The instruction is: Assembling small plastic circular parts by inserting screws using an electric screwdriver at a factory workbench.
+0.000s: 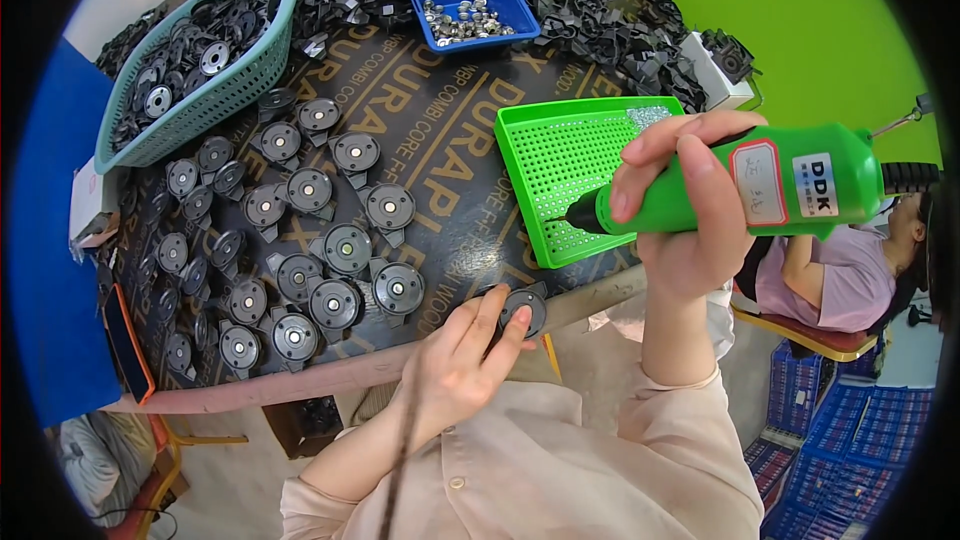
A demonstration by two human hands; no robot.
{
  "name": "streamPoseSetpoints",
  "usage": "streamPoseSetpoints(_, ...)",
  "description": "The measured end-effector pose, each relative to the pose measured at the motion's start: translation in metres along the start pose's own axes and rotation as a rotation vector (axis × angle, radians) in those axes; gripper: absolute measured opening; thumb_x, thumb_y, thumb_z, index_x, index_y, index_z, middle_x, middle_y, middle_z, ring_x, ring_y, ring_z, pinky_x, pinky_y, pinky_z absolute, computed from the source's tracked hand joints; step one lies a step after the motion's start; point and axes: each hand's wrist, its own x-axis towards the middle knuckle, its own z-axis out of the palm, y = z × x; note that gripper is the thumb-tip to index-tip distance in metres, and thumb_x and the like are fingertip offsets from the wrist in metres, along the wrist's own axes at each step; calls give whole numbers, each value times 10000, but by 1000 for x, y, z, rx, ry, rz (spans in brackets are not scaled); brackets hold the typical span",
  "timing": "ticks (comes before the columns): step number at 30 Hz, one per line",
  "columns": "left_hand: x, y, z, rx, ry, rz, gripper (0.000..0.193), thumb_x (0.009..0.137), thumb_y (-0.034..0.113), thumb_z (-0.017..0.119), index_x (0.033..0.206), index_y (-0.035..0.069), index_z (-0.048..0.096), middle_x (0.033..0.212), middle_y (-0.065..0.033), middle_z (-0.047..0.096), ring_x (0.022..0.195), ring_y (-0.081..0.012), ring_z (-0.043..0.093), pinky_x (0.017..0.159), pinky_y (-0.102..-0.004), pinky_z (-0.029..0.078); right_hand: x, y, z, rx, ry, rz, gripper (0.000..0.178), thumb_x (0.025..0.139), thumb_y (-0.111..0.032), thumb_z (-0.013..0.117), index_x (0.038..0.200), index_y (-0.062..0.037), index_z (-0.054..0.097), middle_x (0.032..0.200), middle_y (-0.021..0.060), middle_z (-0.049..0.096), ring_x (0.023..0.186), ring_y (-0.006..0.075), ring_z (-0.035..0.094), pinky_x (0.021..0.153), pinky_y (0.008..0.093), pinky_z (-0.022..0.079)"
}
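Blk disc [534, 314] clamped at tips of L grip [452, 370], grn driver [835, 180] clamped inside R grip [690, 250].

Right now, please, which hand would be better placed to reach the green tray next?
Likely the right hand: it holds the screwdriver pointing over the green tray, while the left hand holds a black disc.

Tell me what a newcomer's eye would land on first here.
Probably the bright green power tool in the right hand, its dark tip over the green tray. Then the dark round parts spread on the left of the table, near the teal basket.
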Motion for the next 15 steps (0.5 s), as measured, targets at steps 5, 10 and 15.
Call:
streamPoseSetpoints(5,0,0,-1,-4,-9,-15,357,762,196,759,1039,-5,656,1069,-192,637,854,-263,626,712,-306,550,1,1,1,-7,-9,-40,136,896,-54,459,986,48,460,809,269,606,435,206,529,420,312,460)
streamPoseSetpoints(10,1,1,-3,-41,-46,-46,353,758,200,739,1040,1,665,1099,-193,628,881,-261,622,710,-303,549,3,-29,0,84,28,-115,191,897,-115,476,1010,38,454,847,265,598,445,218,548,402,318,451)
streamPoseSetpoints(15,1,0,-4,-53,-51,-40,332,764,179,715,1036,-4,664,1113,-205,620,882,-273,622,704,-309,552,-25,-59,4,174,-247,-115,220,903,-122,484,1052,19,403,897,261,585,456,239,560,406,339,477)
